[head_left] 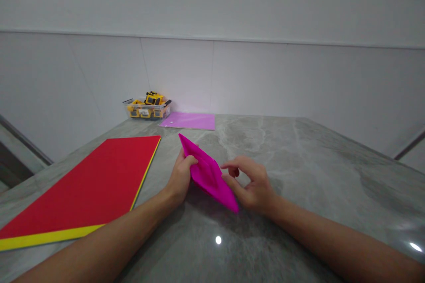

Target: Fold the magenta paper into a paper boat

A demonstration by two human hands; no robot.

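Observation:
A folded magenta paper boat (212,174) with pointed ends is held tilted above the grey table. My left hand (182,174) grips its left side, thumb on the near face and the other fingers mostly hidden behind it. At the boat's right edge is my right hand (249,181), its thumb and index finger curved and apart. Those fingertips are at or very near the paper; whether they touch it I cannot tell.
Red and yellow sheets (96,181) lie stacked to the left on the marbled table (265,141). Against the back wall are a pale purple sheet (191,120) and a clear plastic bin (146,112) with a yellow toy vehicle (153,98) in it.

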